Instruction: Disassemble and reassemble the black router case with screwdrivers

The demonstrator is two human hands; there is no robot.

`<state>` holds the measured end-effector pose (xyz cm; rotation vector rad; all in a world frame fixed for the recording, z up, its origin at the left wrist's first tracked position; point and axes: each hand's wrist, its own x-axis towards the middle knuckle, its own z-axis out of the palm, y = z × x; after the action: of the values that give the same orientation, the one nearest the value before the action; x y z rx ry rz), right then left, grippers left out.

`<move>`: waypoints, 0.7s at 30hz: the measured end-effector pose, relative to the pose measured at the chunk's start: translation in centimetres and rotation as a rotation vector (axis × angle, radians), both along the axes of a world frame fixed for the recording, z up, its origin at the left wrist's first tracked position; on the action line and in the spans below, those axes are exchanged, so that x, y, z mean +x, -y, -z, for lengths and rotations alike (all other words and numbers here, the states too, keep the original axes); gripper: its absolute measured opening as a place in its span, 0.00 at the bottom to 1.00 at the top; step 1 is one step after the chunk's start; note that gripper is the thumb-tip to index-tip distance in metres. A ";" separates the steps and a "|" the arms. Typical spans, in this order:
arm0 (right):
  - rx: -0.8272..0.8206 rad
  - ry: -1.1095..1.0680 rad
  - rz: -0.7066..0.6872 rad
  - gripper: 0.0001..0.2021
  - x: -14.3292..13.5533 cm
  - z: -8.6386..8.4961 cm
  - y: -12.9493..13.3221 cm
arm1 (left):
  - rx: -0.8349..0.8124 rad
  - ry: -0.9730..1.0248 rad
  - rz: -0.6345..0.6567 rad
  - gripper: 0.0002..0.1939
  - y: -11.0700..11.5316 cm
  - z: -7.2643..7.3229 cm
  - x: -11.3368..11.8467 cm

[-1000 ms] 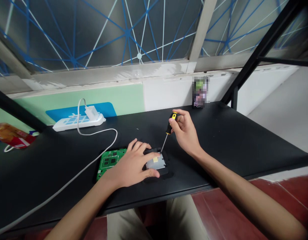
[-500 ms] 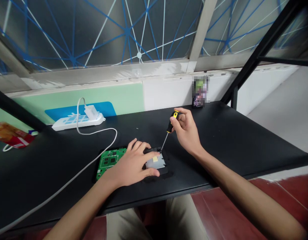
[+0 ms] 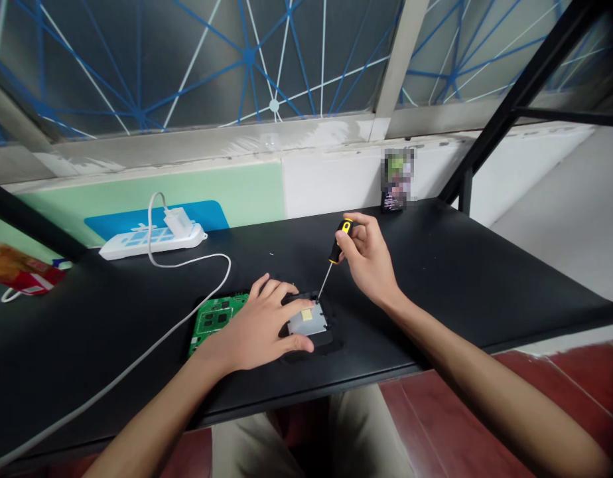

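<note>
A black-and-yellow screwdriver [image 3: 341,240] is held in my right hand [image 3: 369,259], fingers wrapped round its handle. Its thin shaft slants down to the upper right corner of a silver metal plate [image 3: 314,323], which has a small yellowish pad on it. My left hand [image 3: 264,325] lies over the device with fingers spread, the index finger and thumb on the plate side. Under that hand, to the left, a green circuit board [image 3: 214,318] with dark chips is partly covered.
On the black table [image 3: 416,285] a white power strip [image 3: 147,242] holds a plugged-in charger [image 3: 178,222], and its white cable [image 3: 152,346] runs to the front left. A red-and-orange packet [image 3: 25,269] lies far left. A blurred box [image 3: 397,180] stands at the back.
The whole view has shifted slightly, moving things a little left and up. Both hands keep nearly the same pose, with the screwdriver tip still at the plate's corner.
</note>
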<state>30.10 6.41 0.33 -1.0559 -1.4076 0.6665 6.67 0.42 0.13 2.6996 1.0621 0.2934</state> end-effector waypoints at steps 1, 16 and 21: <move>0.001 0.001 0.000 0.15 0.0 0.0 0.0 | -0.002 0.001 0.000 0.30 0.0 0.0 0.0; -0.023 0.019 0.008 0.16 0.2 0.3 -0.3 | -0.012 0.001 -0.001 0.29 0.1 -0.2 0.1; -0.036 0.026 0.015 0.16 0.2 0.4 -0.4 | -0.011 0.010 -0.001 0.29 0.0 -0.1 0.0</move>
<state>30.34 6.85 -0.08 -1.1054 -1.4137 0.6714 6.67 0.42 0.25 2.6849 1.0590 0.3003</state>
